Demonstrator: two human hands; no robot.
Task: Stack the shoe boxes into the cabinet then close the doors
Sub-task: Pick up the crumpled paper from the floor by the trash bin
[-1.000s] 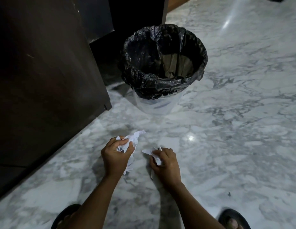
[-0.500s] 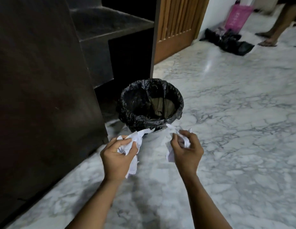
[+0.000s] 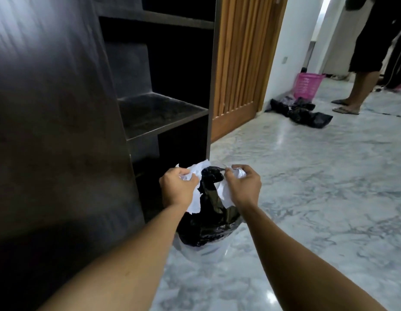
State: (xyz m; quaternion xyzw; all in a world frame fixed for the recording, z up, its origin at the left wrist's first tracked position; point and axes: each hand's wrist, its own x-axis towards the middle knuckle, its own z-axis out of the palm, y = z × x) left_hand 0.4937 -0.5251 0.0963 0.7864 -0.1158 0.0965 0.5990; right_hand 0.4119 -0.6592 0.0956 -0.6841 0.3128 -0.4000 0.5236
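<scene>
The floor [image 3: 318, 198] is glossy white marble veined with grey, and it catches pale reflections of the room light. On the left stands the dark cabinet [image 3: 159, 115], open, with its bare shelves showing one above another; a broad dark wood-grain panel [image 3: 49, 108] fills the near left side. Just past the cabinet is a slatted brown wooden door [image 3: 239, 63], then a white wall [image 3: 291, 41] leading to a brighter opening. Both hands reach out over a pale bin [image 3: 206, 250] lined with a black plastic bag [image 3: 208, 223], which stands on the floor close against the cabinet's foot. The left hand [image 3: 177, 187] is clenched round a crumpled white paper [image 3: 196, 170], and the right hand [image 3: 242, 187] grips a second crumpled wad [image 3: 224, 191]; both papers hang above the bin's mouth. Farther off by the wall, black plastic bags [image 3: 302, 113] lie heaped on the floor next to a pink slotted basket [image 3: 307, 85]. Another person [image 3: 360, 52] in dark clothing and flat sandals stands near them.
</scene>
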